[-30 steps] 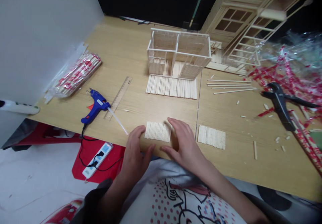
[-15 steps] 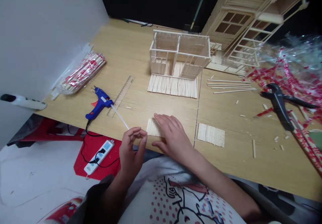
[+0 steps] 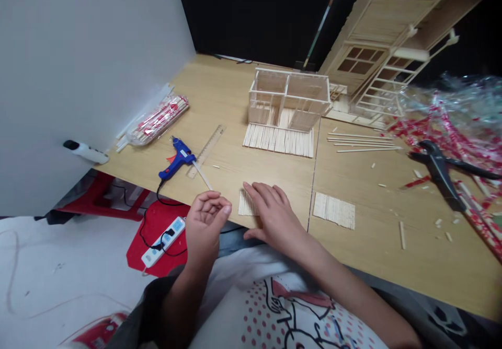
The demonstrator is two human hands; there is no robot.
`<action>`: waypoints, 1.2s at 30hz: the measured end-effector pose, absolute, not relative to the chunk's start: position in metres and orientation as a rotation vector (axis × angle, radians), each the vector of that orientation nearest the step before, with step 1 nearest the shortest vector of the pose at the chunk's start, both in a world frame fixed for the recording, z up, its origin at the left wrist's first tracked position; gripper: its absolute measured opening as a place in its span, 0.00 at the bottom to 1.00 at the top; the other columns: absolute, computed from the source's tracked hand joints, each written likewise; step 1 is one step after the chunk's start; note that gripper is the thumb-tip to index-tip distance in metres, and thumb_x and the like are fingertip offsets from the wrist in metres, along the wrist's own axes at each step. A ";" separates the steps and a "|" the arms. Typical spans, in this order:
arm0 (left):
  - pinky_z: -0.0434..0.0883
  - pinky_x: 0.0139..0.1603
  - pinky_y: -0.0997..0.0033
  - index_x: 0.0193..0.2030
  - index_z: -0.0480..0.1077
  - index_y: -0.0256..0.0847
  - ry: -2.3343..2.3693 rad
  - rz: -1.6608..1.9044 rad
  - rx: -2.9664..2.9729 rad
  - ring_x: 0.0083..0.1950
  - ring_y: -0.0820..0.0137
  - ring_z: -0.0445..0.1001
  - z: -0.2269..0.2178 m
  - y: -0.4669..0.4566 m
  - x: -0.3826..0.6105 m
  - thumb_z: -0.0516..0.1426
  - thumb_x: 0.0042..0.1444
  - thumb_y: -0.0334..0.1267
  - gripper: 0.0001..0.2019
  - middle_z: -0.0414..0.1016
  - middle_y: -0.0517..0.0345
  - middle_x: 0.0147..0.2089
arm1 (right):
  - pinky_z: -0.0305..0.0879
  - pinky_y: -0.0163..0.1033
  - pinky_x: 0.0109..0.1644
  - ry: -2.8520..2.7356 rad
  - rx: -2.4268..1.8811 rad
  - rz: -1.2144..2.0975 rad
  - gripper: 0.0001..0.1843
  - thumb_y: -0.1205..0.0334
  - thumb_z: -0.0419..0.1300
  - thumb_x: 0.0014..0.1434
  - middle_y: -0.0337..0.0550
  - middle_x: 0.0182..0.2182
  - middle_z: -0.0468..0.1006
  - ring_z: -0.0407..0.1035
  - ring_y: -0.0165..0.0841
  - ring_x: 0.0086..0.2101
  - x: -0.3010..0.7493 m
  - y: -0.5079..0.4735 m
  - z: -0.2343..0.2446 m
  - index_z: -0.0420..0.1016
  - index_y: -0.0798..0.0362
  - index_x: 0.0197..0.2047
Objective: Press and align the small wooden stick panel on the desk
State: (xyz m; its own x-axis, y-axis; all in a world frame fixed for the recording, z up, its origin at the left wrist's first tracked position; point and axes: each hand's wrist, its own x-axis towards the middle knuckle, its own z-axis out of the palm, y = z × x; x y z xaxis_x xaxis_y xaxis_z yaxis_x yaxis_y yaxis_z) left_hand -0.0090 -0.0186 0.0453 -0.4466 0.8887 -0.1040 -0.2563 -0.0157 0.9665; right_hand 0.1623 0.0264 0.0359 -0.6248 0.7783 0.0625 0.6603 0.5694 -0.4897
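My right hand [image 3: 272, 214] lies flat with its fingertips on a small panel of glued wooden sticks [image 3: 247, 204], hiding the panel's right part. My left hand [image 3: 206, 223] is raised at the table's front edge, palm up, fingers loosely curled, and holds nothing I can see. Nearest to it is a blue hot glue gun [image 3: 176, 158] with a long white glue stick [image 3: 202, 175] poking from its back. A matching stick panel [image 3: 334, 210] lies to the right of my right hand.
A wooden table [image 3: 231, 90] holds a stick-built open box frame [image 3: 288, 98], a floor panel [image 3: 278, 141], a ruler [image 3: 206, 150], loose sticks [image 3: 364, 142], black pliers [image 3: 439, 174], red wrappers [image 3: 443, 129] and a large stick house model [image 3: 376, 41]. A power strip [image 3: 163, 242] sits below.
The view has tilted and everything sits lower in the frame. My left hand has lifted off the table and uncurled a little, while my right hand has moved onto the small panel from beside it.
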 end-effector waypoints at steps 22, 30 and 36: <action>0.70 0.38 0.83 0.40 0.74 0.38 1.345 1.752 0.635 0.35 0.77 0.72 0.046 -0.027 -0.014 0.70 0.46 0.34 0.15 0.74 0.58 0.33 | 0.57 0.57 0.63 -2.557 -1.137 0.524 0.47 0.67 0.67 0.57 0.51 0.50 0.73 0.65 0.45 0.52 0.167 0.006 0.038 0.48 0.51 0.74; 0.67 0.32 0.82 0.37 0.74 0.38 1.340 1.775 0.576 0.31 0.77 0.68 0.050 -0.019 -0.013 0.69 0.44 0.33 0.13 0.72 0.60 0.32 | 0.61 0.58 0.60 -2.386 -1.118 0.698 0.50 0.64 0.67 0.57 0.52 0.52 0.71 0.65 0.47 0.52 0.183 0.018 0.052 0.44 0.47 0.75; 0.65 0.29 0.83 0.36 0.74 0.38 1.262 1.706 0.566 0.28 0.79 0.66 0.047 -0.003 -0.005 0.70 0.44 0.34 0.13 0.70 0.61 0.30 | 0.63 0.57 0.61 -2.155 -1.078 0.819 0.52 0.55 0.69 0.57 0.48 0.51 0.72 0.68 0.45 0.52 0.203 0.037 0.077 0.43 0.44 0.75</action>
